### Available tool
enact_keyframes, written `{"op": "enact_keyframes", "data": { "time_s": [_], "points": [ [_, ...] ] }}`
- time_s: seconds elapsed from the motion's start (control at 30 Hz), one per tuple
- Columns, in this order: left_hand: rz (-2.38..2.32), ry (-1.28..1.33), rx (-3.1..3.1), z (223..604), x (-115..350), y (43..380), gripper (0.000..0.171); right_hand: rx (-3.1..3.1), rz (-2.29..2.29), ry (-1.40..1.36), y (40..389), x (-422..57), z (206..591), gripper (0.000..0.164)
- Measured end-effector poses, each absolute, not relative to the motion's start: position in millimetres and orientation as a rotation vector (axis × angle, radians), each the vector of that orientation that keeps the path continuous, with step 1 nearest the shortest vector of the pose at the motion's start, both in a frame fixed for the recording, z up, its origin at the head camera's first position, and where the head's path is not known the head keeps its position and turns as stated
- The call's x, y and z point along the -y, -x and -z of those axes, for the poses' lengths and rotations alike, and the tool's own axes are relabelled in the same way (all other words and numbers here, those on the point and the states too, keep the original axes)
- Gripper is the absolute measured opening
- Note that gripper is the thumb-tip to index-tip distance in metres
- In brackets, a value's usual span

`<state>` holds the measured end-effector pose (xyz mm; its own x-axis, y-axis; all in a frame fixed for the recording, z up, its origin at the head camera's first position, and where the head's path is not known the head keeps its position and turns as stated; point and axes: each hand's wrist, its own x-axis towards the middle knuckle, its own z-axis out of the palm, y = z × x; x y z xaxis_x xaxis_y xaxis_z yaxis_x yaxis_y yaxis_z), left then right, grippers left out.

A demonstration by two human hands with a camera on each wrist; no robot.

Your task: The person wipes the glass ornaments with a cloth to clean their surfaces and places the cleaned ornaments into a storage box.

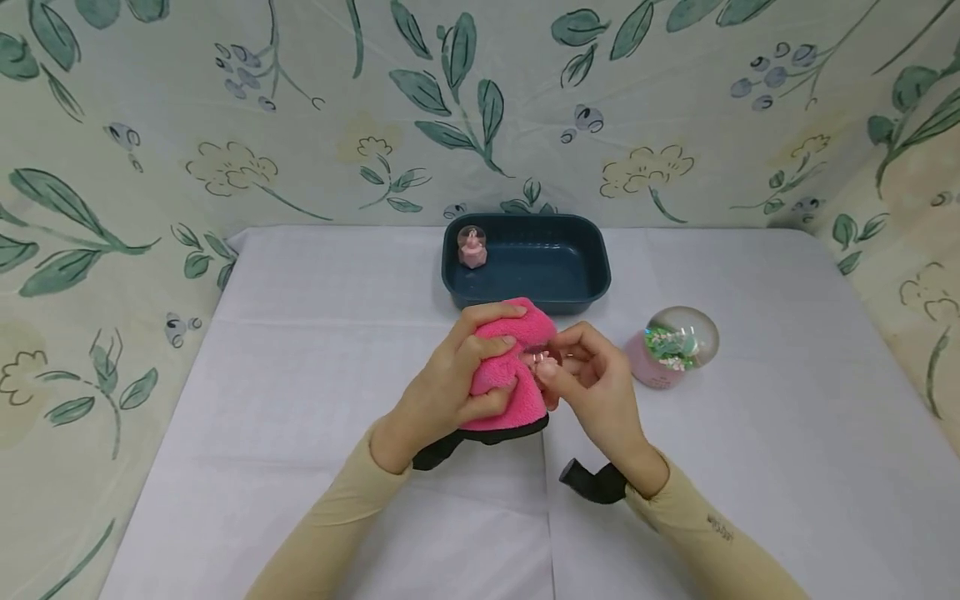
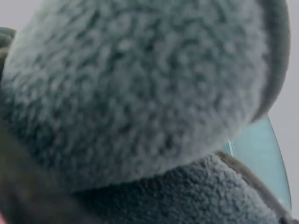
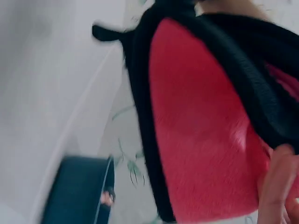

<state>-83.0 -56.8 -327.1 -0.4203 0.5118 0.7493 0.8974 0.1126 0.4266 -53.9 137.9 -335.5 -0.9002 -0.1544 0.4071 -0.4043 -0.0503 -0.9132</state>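
Note:
My left hand (image 1: pixel 457 367) grips a fluffy pink cleaning cloth (image 1: pixel 517 312) with black trim, its fingers spread over the bunched fabric. The cloth's grey fleecy side (image 2: pixel 140 88) fills most of the left wrist view. Against the cloth, my right hand (image 1: pixel 596 375) pinches a small clear and pink ornament (image 1: pixel 538 358), partly hidden by fingers and fabric. In the right wrist view the cloth (image 3: pixel 201 126) hangs large in front, and fingers (image 3: pixel 275 186) show at the lower right.
Behind the hands stands a dark blue tray (image 1: pixel 525 304), with a small pink snow globe (image 1: pixel 472 248) in its left end. A larger snow globe on a pink base (image 1: pixel 660 367) lies tilted to the right. A white cloth (image 1: pixel 300 350) covers the table; a leaf-patterned curtain (image 1: pixel 510 108) hangs behind.

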Motion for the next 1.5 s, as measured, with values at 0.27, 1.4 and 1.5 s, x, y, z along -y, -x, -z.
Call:
{"op": "enact_keyframes", "data": {
  "time_s": [0.27, 1.4, 1.5],
  "points": [
    [1.510, 1.148, 1.953, 326, 56, 83, 0.043, 1.894, -1.295, -1.029, 65, -141, 335, 0.052],
    [1.724, 1.134, 2.036, 331, 57, 81, 0.048, 1.958, -1.059, -1.077, 71, -149, 338, 0.052],
    [1.599, 1.223, 2.027, 331, 56, 82, 0.054, 1.948, -1.249, -1.011, 69, -147, 341, 0.056]
  ]
}}
